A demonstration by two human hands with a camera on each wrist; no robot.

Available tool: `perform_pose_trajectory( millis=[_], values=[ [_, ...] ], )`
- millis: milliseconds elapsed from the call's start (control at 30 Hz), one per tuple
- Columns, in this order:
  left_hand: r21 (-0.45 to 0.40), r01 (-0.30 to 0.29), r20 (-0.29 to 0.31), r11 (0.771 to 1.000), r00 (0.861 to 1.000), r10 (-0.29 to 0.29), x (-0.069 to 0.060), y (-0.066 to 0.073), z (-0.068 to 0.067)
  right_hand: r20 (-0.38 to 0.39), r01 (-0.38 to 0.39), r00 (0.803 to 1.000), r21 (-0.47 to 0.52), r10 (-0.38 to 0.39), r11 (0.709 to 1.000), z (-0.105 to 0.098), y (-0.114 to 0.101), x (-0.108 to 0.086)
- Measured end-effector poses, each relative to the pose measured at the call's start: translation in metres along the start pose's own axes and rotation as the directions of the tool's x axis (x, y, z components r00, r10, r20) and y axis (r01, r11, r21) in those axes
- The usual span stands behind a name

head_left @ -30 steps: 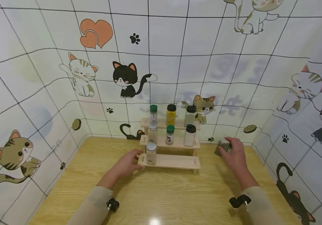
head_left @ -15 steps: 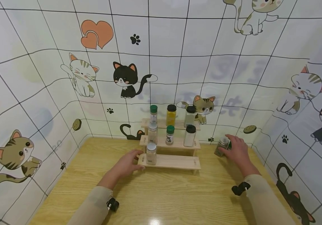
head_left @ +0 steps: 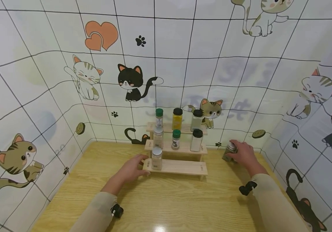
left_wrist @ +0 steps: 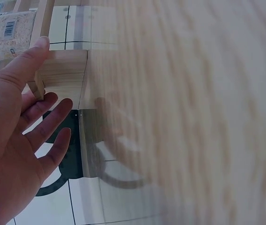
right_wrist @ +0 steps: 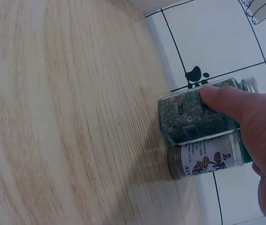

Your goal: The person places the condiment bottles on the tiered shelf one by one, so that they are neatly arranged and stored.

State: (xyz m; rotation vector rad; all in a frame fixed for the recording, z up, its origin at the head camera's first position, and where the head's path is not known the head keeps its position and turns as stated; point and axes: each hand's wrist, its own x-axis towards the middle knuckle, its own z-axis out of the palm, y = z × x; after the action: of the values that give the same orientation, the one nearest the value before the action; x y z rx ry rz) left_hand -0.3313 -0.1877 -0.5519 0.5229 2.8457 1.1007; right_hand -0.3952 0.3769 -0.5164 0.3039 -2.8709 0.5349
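Note:
My left hand [head_left: 129, 168] grips the left end of a three-tier wooden spice rack [head_left: 183, 167]. In the left wrist view, the thumb lies on the rack's board [left_wrist: 65, 63] and the other fingers are loosely bent. To the right of the rack, my right hand [head_left: 245, 155] holds a silver-lidded glass spice jar [head_left: 228, 154] standing on the table. Dark green flakes fill it, and the thumb presses its side in the right wrist view; the other fingers are hidden there. Close beside it stands a green-capped spice bottle [right_wrist: 205, 157] with a white label.
On the top tier stand a green-capped bottle [head_left: 159, 118], a yellow jar [head_left: 177, 120] and a black-capped jar [head_left: 196, 120]. Several more jars occupy the lower tiers, including a silver-lidded one [head_left: 156, 159] at the bottom left. Cat-patterned walls [head_left: 166, 74] enclose the wooden table [head_left: 166, 196].
The right hand's fingers have closed in on the silver-lidded spice jar, and the bottle behind is now covered in the head view. The left hand stays on the rack.

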Motion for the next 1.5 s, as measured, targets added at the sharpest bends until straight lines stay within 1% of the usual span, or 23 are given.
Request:
perform_pose_trajectory(
  millis=[167,300,433,567,700,867,967,1133,1200,1367,1500],
  values=[
    [0.005,-0.002,0.0,1.0,1.0,0.002,0.001,-0.001,0.001,-0.026,0.049,0.999,0.026,-0.048,0.998,0.003,0.006,-0.001],
    [0.002,-0.005,0.002,1.0,1.0,0.005,0.001,-0.003,0.002,-0.067,0.096,0.994,0.051,-0.092,0.994,0.006,0.007,-0.004],
    [0.003,-0.008,-0.001,1.0,1.0,0.008,0.001,-0.004,0.002,-0.124,0.142,0.983,0.062,-0.133,0.988,0.006,0.002,-0.007],
    [0.002,-0.015,-0.003,1.0,1.0,0.015,0.001,-0.004,0.002,-0.154,0.172,0.975,0.075,-0.159,0.982,0.003,-0.008,-0.01],
    [0.003,-0.018,-0.003,1.0,1.0,0.018,0.002,-0.006,0.003,-0.152,0.174,0.976,0.104,-0.157,0.979,-0.001,-0.023,-0.017],
    [-0.005,-0.009,-0.004,1.0,1.0,0.009,0.002,-0.006,0.004,-0.178,0.186,0.972,0.181,-0.154,0.966,-0.002,-0.041,-0.027],
    [-0.003,-0.01,-0.003,1.0,1.0,0.01,0.002,-0.006,0.003,-0.207,0.188,0.969,0.24,-0.139,0.952,0.001,-0.049,-0.034],
    [0.0,-0.025,-0.007,1.0,1.0,0.025,0.0,-0.004,0.002,-0.228,0.194,0.967,0.348,-0.118,0.917,0.002,-0.063,-0.045],
    [0.0,-0.03,-0.009,1.0,1.0,0.03,0.0,-0.004,0.002,-0.235,0.201,0.965,0.367,-0.118,0.908,0.002,-0.069,-0.049],
    [0.005,-0.032,-0.009,0.999,0.999,0.032,0.0,-0.005,0.002,-0.268,0.213,0.957,0.386,-0.112,0.897,0.004,-0.084,-0.058],
    [0.001,-0.024,-0.01,1.0,1.0,0.024,0.0,-0.005,0.002,-0.283,0.232,0.953,0.44,-0.111,0.867,0.008,-0.097,-0.065]
  ],
)
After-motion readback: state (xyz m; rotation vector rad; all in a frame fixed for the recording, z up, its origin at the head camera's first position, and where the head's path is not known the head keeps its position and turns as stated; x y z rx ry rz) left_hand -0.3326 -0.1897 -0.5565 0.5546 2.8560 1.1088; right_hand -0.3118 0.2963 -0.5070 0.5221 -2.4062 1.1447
